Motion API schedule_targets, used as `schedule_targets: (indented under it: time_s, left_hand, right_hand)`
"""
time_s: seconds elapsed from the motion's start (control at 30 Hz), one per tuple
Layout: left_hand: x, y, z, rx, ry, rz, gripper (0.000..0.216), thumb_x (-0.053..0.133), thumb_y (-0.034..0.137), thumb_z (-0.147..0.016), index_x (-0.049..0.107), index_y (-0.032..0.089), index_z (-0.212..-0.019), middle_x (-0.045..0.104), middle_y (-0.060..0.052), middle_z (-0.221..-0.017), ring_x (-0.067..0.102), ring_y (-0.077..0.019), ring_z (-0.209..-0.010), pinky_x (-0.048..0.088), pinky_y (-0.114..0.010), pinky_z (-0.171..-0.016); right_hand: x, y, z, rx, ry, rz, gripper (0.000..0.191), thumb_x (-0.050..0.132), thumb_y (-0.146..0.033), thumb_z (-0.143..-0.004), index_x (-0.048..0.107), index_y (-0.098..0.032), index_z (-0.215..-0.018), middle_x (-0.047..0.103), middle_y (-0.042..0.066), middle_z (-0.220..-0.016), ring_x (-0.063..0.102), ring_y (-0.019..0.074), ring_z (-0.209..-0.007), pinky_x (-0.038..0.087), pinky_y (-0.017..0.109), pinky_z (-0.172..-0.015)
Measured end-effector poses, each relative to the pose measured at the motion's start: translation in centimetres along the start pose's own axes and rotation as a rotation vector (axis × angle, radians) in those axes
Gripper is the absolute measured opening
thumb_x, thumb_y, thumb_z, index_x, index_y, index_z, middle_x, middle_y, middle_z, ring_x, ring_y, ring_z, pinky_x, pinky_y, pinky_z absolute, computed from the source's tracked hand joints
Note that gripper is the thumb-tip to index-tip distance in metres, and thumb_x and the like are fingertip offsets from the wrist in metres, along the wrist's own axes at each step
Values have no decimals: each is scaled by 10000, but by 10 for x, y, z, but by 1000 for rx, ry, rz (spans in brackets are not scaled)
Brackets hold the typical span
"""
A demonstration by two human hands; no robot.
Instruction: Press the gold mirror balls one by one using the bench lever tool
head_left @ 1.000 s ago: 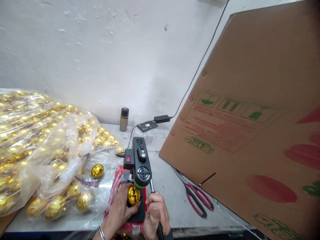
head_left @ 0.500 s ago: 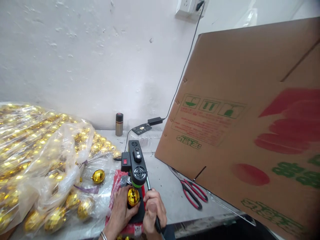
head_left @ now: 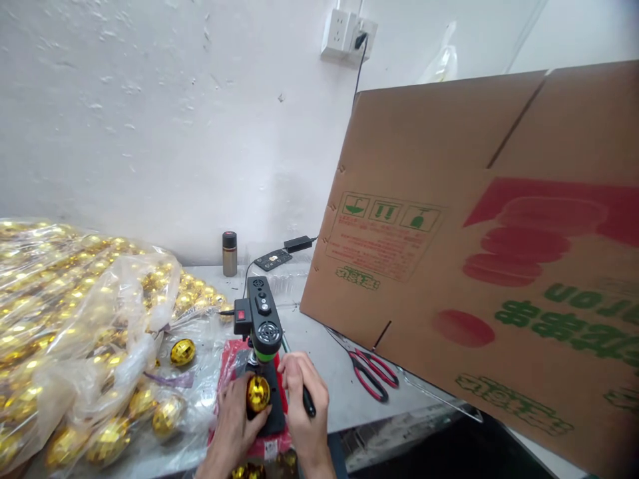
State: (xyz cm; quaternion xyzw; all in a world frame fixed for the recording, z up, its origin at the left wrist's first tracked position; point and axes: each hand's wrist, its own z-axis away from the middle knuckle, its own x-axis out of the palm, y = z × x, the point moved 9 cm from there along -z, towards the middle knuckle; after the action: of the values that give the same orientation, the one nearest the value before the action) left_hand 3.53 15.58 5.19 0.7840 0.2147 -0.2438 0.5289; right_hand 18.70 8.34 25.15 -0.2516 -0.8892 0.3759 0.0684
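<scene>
My left hand (head_left: 233,416) is closed around a gold mirrored ball (head_left: 258,394), with thumb and fingers on its sides. The ball sits just below the head of a small black machine (head_left: 266,322) that has a red switch and a green band. My right hand (head_left: 307,396) is wrapped round the black handle (head_left: 309,402) of a thin metal rod beside the machine. Where the rod's far end joins is hidden. Under the machine lie a dark base plate (head_left: 273,423) and a red plastic sheet (head_left: 230,356).
Clear bags of gold balls (head_left: 74,313) cover the left side, with one loose gold ball (head_left: 182,352) near them. Red-and-black scissors (head_left: 372,374) lie right of my hands. A large cardboard box (head_left: 424,146) leans behind them. A small bottle (head_left: 229,254) and a power adapter (head_left: 298,243) are near the wall.
My right hand and the black handle have moved up and away from me. A wider gap shows between the ball and the machine head. The whole view has shifted slightly.
</scene>
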Motion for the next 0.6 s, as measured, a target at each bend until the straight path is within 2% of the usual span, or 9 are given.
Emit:
schedule_targets:
  time_s: [0.13,0.23,0.3,0.37,0.43,0.5,0.6]
  left_hand:
    - [-1,-14,40,67,-21,-21,646,820,468,-756,693,197,-1329,736,-229,-1356,687,-455,-1270,557,-610,-1063]
    - [-29,-17,49,89,8,-1,641,702,554,-893,617,221,-1433,679,-208,-1459,696,-390,-1282,600,-510,-1034]
    - [-65,-19,29,35,75,-40,519,507,509,-1024,573,258,-1473,680,-159,-1464,730,-314,-1218,629,-429,-972]
    - [-107,-24,-5,-63,159,-220,422,439,424,-1053,637,226,-1368,698,-167,-1414,710,-316,-1235,594,-438,-1027]
    - [-132,-38,-42,-221,103,-490,367,439,331,-1032,663,172,-1275,701,-202,-1348,671,-345,-1275,518,-486,-1112]
    - [-142,-49,-71,-285,68,-539,340,489,235,-973,653,116,-1247,699,-243,-1287,673,-374,-1243,508,-514,-1084]
    - [-133,-60,-90,-308,-9,-504,399,610,139,-831,636,136,-1229,736,-185,-1161,731,-336,-1088,546,-442,-969]
  right_hand:
    - [-1,-12,-12,12,21,-26,371,441,-257,-1100,562,-218,-751,534,-28,-680,534,112,-601,449,219,-576]
    - [-4,-11,-4,-39,74,-45,339,453,-232,-1095,591,-217,-785,547,-31,-687,525,99,-557,435,208,-540]
    - [-4,-6,3,-52,79,-50,324,460,-213,-1089,595,-216,-795,551,-30,-697,518,94,-537,424,208,-524]
    - [-2,2,7,-32,57,-44,324,463,-201,-1086,586,-216,-786,551,-23,-708,522,96,-544,422,213,-526]
    - [0,9,10,-8,28,-44,322,470,-204,-1083,580,-215,-780,550,-16,-717,521,105,-556,425,223,-535]
    - [-1,14,10,7,34,-52,323,480,-218,-1081,575,-214,-772,543,-12,-716,501,109,-552,423,234,-539]
    - [-1,16,9,-4,38,-54,331,484,-216,-1080,569,-213,-759,534,-12,-715,499,110,-555,424,239,-548]
